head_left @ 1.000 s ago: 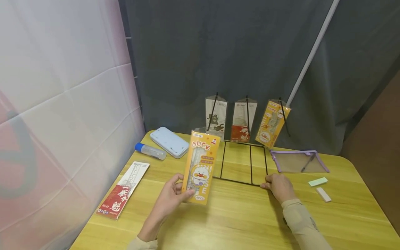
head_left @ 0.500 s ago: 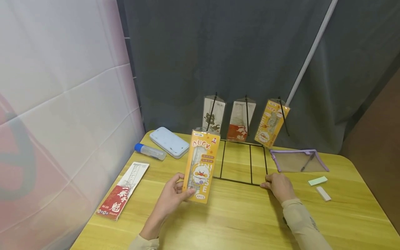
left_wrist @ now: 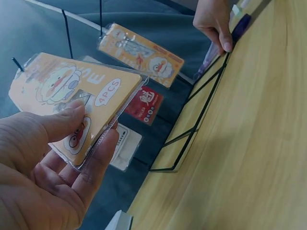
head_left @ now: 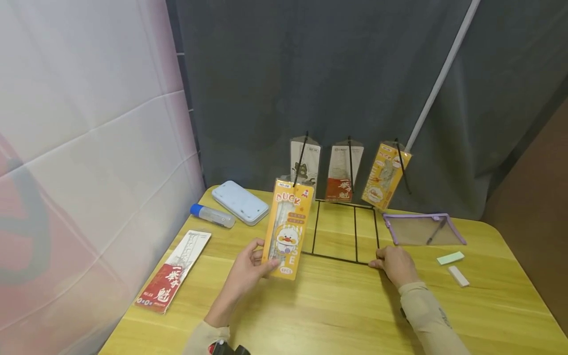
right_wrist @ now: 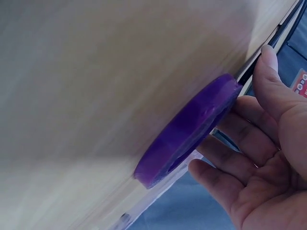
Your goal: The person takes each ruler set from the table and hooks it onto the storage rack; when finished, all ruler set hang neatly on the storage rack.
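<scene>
My left hand (head_left: 248,266) pinches the lower left part of a yellow "DUCK" ruler set (head_left: 288,229) in clear packaging, thumb in front and fingers behind. Held nearly upright, the set has its top edge at the tip of the left hook (head_left: 301,158) on a black wire rack (head_left: 335,257). In the left wrist view, that hook's tip (left_wrist: 17,64) shows beside the clear top flap. Behind it hangs a white ruler set (head_left: 306,157) with a dark cartoon animal. My right hand (head_left: 397,265) grips the rack's front right corner, thumb along the wire.
A red-and-white ruler set (head_left: 341,170) and another yellow one (head_left: 387,175) hang on the other hooks. Leftward lie a red-and-white set (head_left: 174,271), a glue tube (head_left: 213,216) and blue case (head_left: 241,201). Rightward are a purple-edged pouch (head_left: 426,229), two erasers and a purple ring (right_wrist: 187,132).
My left hand has raised the yellow ruler set slightly, and its top overlaps the left hook's tip. The white set behind it swayed a little. My right hand stays on the rack's corner.
</scene>
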`<state>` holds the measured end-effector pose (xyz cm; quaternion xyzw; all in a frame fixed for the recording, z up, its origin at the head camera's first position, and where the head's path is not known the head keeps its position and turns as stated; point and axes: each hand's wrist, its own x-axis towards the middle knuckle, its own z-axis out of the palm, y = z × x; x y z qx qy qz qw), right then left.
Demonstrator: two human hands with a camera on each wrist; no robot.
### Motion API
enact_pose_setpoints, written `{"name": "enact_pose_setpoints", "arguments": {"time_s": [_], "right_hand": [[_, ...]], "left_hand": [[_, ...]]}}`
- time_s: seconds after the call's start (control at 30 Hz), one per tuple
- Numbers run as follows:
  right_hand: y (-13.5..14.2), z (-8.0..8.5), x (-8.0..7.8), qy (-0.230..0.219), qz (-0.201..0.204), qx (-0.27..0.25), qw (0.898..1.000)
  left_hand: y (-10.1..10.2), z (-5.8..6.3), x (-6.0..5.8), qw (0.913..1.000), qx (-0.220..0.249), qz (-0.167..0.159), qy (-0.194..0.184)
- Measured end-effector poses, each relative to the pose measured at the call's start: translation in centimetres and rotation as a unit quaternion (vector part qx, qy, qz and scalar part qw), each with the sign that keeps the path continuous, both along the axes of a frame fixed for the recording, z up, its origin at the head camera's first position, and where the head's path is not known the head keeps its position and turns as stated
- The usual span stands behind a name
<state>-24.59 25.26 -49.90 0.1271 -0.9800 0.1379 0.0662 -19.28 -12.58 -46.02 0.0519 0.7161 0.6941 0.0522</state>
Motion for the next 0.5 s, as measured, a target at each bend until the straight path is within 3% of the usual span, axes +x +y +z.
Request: {"name": "enact_pose_setpoints", "arguments": {"time_s": [0.3, 0.5], "right_hand": [[0.0, -0.2, 0.0, -0.003, -0.007, 0.002, 1.000], [0.1, -0.3, -0.2, -0.003, -0.006, -0.007, 1.000]], "left_hand": [[1.5, 0.1, -4.1, 0.9989, 0.007, 0.040, 0.025], [2.6, -0.2, -6.7, 0.9987, 0.024, 0.040, 0.020]]}}
